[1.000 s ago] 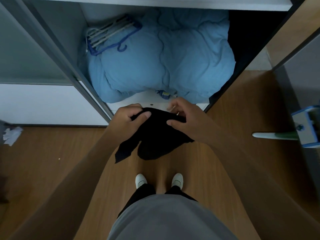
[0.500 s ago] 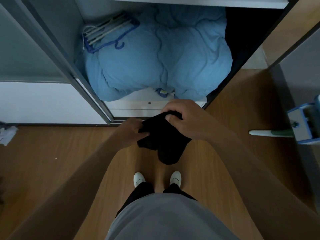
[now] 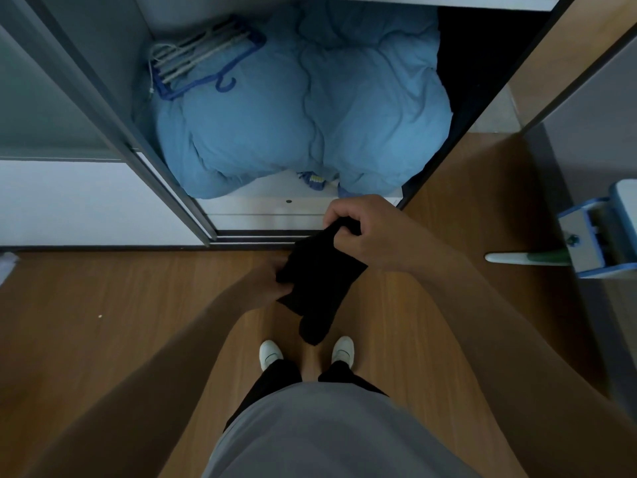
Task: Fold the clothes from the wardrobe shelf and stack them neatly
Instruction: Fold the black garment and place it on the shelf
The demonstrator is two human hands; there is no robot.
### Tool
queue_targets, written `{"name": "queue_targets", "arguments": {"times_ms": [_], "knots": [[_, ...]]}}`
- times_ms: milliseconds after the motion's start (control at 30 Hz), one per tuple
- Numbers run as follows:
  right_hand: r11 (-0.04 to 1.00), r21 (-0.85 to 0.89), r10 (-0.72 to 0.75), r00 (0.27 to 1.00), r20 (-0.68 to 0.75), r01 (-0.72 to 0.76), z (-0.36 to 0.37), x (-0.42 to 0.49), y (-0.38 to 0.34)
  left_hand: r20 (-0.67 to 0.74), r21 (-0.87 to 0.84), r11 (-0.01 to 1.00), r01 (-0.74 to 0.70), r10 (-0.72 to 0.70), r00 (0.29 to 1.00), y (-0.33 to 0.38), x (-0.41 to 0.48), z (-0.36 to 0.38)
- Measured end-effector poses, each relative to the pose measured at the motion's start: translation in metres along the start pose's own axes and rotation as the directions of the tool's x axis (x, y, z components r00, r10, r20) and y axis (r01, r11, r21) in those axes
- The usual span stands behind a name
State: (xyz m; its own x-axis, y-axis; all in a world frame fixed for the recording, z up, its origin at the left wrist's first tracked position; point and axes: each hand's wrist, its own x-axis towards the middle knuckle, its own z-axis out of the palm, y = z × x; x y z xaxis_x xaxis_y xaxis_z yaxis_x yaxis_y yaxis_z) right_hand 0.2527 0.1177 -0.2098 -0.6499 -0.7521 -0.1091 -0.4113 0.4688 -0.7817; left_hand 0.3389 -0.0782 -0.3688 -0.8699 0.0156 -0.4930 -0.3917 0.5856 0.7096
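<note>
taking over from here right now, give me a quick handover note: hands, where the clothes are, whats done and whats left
The left hand grips the lower left edge of the black garment; the right hand pinches its top end.
The black garment hangs in the air between them, over the floor in front of the wardrobe shelf, with its loose end pointing down.
On the shelf lies a blue duvet with hangers on it.
Done: garment out and gathered narrow.
Left: finish the fold and stack it; no stack is in view.

Wooden floor [image 3: 103, 339], open wardrobe [image 3: 113, 98], dim light
</note>
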Motion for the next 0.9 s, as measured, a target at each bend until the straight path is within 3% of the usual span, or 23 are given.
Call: {"name": "queue_targets", "arguments": {"times_ms": [100, 267, 400, 500, 600, 733, 800, 900], "knots": [[1.0, 0.026, 0.015, 1.0, -0.009, -0.015, -0.003, -0.002, 0.005, -0.1, 0.076, 0.997, 0.019, -0.011, 0.995, -0.001, 0.003, 0.002], [0.973, -0.013, 0.23, 0.967, 0.106, -0.23, -0.002, -0.003, 0.033, -0.388, 0.094, 0.994, -0.046, 0.08, 0.918, -0.011, 0.0, -0.026], [0.933, -0.001, 0.353, 0.916, 0.192, -0.36, 0.019, 0.0, 0.05, -0.412, 0.159, 0.986, -0.046, 0.109, 0.905, -0.016, -0.001, -0.048], [0.895, 0.08, 0.421, 0.891, 0.171, -0.438, 0.034, 0.004, 0.052, -0.441, 0.176, 0.984, 0.041, 0.042, 0.896, -0.017, 0.001, -0.053], [0.91, 0.055, 0.391, 0.897, 0.207, -0.41, 0.036, 0.004, 0.049, -0.462, 0.088, 0.982, 0.168, -0.109, 0.88, -0.011, 0.006, -0.056], [0.965, -0.061, 0.261, 0.925, 0.276, -0.254, 0.027, 0.008, 0.046, -0.467, 0.019, 0.974, 0.226, -0.192, 0.863, -0.007, 0.015, -0.059], [0.973, -0.107, 0.228, 0.932, 0.281, -0.206, 0.02, 0.009, 0.045, -0.45, 0.023, 0.978, 0.207, -0.175, 0.876, -0.011, 0.017, -0.06], [0.979, -0.136, 0.196, 0.896, 0.399, -0.154, 0.015, 0.009, 0.041, -0.424, 0.105, 0.984, 0.142, -0.085, 0.902, -0.008, 0.016, -0.061]]}}
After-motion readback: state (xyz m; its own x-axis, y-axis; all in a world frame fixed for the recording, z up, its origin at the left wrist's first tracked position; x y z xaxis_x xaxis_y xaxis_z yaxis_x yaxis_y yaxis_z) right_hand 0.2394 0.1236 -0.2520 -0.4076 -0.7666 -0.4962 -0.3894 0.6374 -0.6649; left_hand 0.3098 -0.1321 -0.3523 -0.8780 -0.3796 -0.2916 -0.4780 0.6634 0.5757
